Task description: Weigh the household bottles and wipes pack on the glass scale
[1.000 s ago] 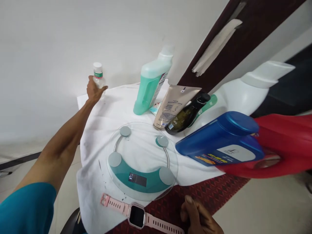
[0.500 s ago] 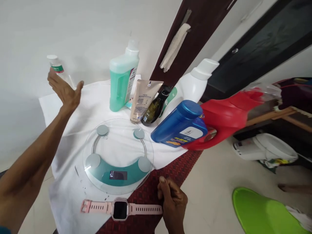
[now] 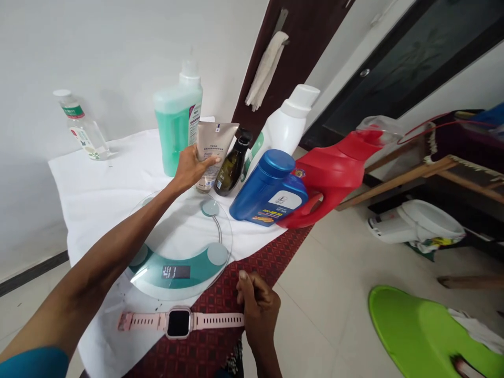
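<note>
My left hand (image 3: 193, 167) is wrapped around a beige squeeze tube (image 3: 214, 140), its thumb across the front. The tube stands on the white cloth between a green liquid bottle (image 3: 169, 123) and a dark pump-style bottle (image 3: 230, 170). Below my left forearm lies a round glass scale (image 3: 187, 262) with a lit display. My right hand (image 3: 258, 307) is curled into a loose fist by the table's front edge, with nothing visible in it. Beside it lies a smartwatch (image 3: 178, 322) with a pink strap, whose end reaches my right hand.
A clear bottle (image 3: 84, 128) with a white cap stands at the far left. Blue (image 3: 268, 189), white (image 3: 285, 126) and red (image 3: 334, 170) bottles crowd the right side. On the floor are a white bucket (image 3: 425, 220) and a green plastic piece (image 3: 413, 325).
My left hand has let go of the clear bottle at the far left, swung right and closed on the beige tube. My right hand remains a fist. The view has turned right.
</note>
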Demonstrator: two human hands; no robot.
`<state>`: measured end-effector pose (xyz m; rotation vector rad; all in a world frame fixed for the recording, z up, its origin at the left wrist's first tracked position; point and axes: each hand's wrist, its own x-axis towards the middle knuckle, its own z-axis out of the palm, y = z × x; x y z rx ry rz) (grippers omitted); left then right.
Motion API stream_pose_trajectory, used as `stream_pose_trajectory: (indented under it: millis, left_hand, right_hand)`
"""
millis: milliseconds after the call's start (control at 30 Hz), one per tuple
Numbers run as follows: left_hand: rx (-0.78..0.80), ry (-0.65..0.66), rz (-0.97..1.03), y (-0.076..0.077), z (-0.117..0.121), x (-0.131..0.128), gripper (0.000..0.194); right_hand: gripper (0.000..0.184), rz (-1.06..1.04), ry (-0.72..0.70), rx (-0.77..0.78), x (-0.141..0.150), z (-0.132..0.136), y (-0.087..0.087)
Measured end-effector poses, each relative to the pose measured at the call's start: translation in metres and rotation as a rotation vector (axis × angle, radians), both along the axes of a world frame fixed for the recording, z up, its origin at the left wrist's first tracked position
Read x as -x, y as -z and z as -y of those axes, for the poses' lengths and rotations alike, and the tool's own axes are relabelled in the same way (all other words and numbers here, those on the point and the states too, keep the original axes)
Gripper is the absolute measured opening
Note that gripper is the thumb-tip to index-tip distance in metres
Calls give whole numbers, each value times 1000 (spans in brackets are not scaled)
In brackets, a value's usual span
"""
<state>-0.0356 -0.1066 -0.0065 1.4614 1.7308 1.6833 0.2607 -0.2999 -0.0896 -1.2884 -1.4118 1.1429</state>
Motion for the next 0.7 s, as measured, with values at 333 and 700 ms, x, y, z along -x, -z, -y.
stream_pose_trajectory:
  millis: [333,700]
  left_hand:
    - [-224,-10,-67,-80,95,2,53]
    - [-86,-56,-54,-29,181,-4,38]
  right_hand:
    - [58,-1,-38,-41,0,0,-7]
    - [59,14,-31,-84,2,-3,-5]
